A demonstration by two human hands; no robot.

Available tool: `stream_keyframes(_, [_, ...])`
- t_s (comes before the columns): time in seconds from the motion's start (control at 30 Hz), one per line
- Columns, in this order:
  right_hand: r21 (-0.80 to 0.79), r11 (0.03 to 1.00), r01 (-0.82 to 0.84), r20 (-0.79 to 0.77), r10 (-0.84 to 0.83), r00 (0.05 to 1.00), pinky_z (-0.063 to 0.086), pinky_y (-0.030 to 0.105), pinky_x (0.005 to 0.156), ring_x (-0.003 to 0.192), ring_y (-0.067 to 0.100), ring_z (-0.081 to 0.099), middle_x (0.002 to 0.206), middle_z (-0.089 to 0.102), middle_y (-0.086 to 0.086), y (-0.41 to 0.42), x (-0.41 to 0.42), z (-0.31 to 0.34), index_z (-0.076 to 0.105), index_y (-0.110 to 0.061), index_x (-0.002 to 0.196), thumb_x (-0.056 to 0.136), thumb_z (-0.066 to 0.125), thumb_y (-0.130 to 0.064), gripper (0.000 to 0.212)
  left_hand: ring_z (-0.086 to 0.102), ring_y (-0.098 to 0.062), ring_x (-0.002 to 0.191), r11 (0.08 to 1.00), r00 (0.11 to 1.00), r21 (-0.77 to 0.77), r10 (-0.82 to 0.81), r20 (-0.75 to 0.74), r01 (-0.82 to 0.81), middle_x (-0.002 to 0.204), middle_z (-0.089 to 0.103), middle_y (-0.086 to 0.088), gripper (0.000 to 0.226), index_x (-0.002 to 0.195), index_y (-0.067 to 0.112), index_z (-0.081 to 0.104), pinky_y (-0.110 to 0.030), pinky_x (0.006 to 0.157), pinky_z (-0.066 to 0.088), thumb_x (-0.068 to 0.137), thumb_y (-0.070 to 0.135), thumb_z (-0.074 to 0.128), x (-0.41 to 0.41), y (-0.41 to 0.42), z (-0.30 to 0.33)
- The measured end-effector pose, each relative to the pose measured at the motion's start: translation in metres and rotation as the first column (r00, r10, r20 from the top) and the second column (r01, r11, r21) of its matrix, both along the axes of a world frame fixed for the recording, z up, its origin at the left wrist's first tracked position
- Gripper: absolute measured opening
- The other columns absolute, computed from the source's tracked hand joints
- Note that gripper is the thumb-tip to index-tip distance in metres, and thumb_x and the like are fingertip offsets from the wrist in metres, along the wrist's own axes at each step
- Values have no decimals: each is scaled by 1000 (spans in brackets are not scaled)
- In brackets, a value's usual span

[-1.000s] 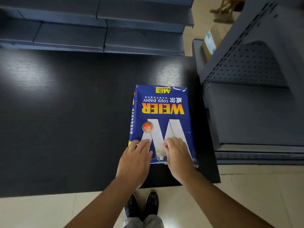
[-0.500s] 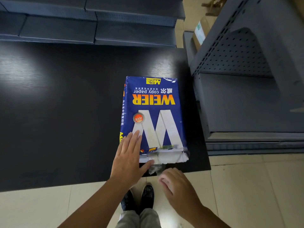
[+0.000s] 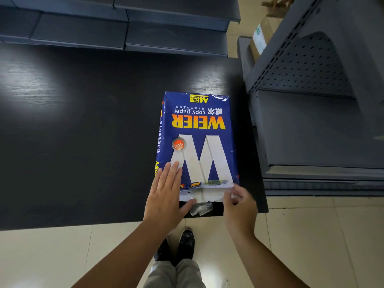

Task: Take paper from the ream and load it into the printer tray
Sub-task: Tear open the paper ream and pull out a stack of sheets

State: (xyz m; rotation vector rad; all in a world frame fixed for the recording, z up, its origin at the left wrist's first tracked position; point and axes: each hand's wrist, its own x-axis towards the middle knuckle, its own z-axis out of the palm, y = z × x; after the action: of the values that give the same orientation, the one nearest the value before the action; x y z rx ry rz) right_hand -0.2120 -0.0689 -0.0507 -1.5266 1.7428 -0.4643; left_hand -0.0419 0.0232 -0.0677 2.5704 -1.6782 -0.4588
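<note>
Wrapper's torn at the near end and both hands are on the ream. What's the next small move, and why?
Probably peel the torn wrapper further back with the right hand, which pinches the ream's near right corner. The left hand lies flat on top, steadying it. White paper shows only at the near end, too little to pull a stack free.

a dark wood-grain table (image 3: 83,132) on pale floor tiles (image 3: 322,235), grey metal shelving (image 3: 311,125) behind and beside.

The blue ream (image 3: 197,140) carried, upside down, "WEIER" in yellow; "copy paper" in white beside Chinese characters; a large white "W"; a yellow tag read "70g"; its round orange seal was illegible.
</note>
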Motion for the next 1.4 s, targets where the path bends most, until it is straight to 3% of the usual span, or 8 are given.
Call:
stream_keyframes(0.17, [15,996,89,40,-90,995,51,19,62,75,6,65,92,72,4,-6,3,3,72,-9,116,91,68,-17,27,0,-22,151,1000,1000,8,-6,15,6,164,10,-4,94,153,15,7,-45,122,20,85,74,35,0,-1,-1])
stream_keyframes(0.4, [1,992,125,67,-125,990,61,39,69,73,14,68,83,72,0,-6,8,4,72,-13,101,85,74,-18,16,0,-23,151,1000,1000,11,-7,7,7,164,11,-4,93,152,15,8,-45,122,19,85,74,35,-1,-1,-1])
stream_keyframes(0.73, [7,996,85,19,-85,996,62,38,66,70,12,69,75,73,-3,-10,8,2,74,-13,85,85,75,-19,6,-4,-23,151,1000,1000,20,-11,17,10,164,8,-5,92,153,15,7,-46,121,20,86,72,34,-2,0,1])
stream_keyframes(1.0, [265,932,247,240,-312,919,55,23,62,73,20,74,82,77,10,-20,7,2,74,-9,89,83,79,-11,7,0,-23,151,1000,1000,-18,6,2,-6,164,11,-5,91,152,15,10,-46,121,22,86,70,38,-2,1,1])
stream_keyframes(1.17, [389,915,108,420,-281,863,57,26,73,73,18,70,94,75,11,-15,-9,14,67,-16,115,92,64,1,29,9,-20,150,993,988,-110,30,-151,-47,163,17,-2,84,150,18,20,-45,120,25,86,66,44,-1,12,13])
stream_keyframes(1.23, [447,894,36,469,-269,841,57,28,75,78,20,71,101,75,15,-11,-20,16,68,-11,121,93,62,3,31,17,-16,147,950,913,-182,173,-369,-253,159,21,2,75,146,21,29,-38,117,28,86,56,56,-3,25,23])
stream_keyframes(1.33, [531,848,-7,519,-319,793,60,25,75,92,27,74,109,75,20,-8,-37,23,67,-1,121,94,60,3,27,32,-16,137,776,655,-116,429,-622,-619,150,32,3,57,141,20,40,-29,107,34,89,34,61,-12,41,33])
stream_keyframes(1.4, [573,819,-33,531,-341,776,63,24,72,97,33,73,113,73,25,-5,-42,29,65,5,117,95,58,5,23,47,-18,126,676,474,-5,511,-718,-737,138,48,2,46,135,20,48,-30,102,41,92,32,57,-14,44,35])
